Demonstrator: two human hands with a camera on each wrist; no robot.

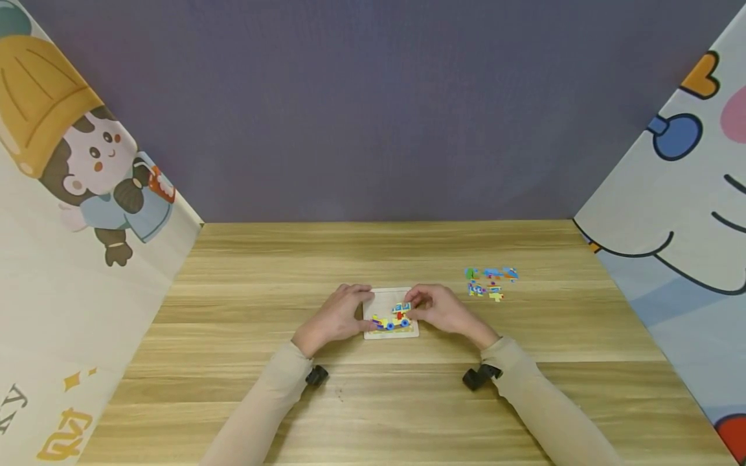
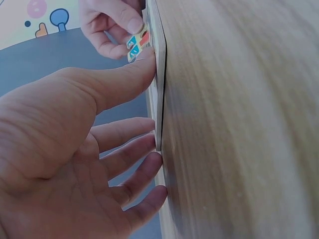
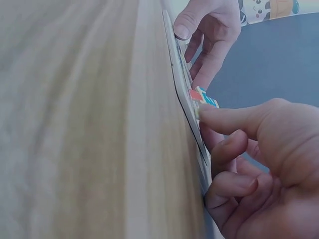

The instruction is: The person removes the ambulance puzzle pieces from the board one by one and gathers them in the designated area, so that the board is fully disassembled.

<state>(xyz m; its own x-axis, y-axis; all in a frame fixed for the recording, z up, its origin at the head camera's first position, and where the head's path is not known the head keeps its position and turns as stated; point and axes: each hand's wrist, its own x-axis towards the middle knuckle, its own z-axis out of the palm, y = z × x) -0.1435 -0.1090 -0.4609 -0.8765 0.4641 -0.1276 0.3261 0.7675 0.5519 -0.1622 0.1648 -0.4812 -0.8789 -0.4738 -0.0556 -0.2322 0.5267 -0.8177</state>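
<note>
A small jigsaw board (image 1: 381, 298) with a pale frame lies flat on the table, its lower part filled with yellow and blue vehicle pieces (image 1: 389, 325). My left hand (image 1: 335, 315) rests at the board's left side, thumb pressing near the lower left and the other fingers loosely spread along the edge. Between thumb and index finger, my right hand (image 1: 444, 309) pinches a puzzle piece (image 1: 402, 307) with blue windows and a red patch. In the right wrist view this piece (image 3: 208, 98) stands tilted up from the board, and the right hand's other fingers are curled.
Several loose puzzle pieces (image 1: 491, 283) lie to the right, beyond my right hand. The wooden table (image 1: 373, 401) meets a dark grey panel (image 1: 373, 116) at the back. Walls printed with cartoons flank it on the left and right.
</note>
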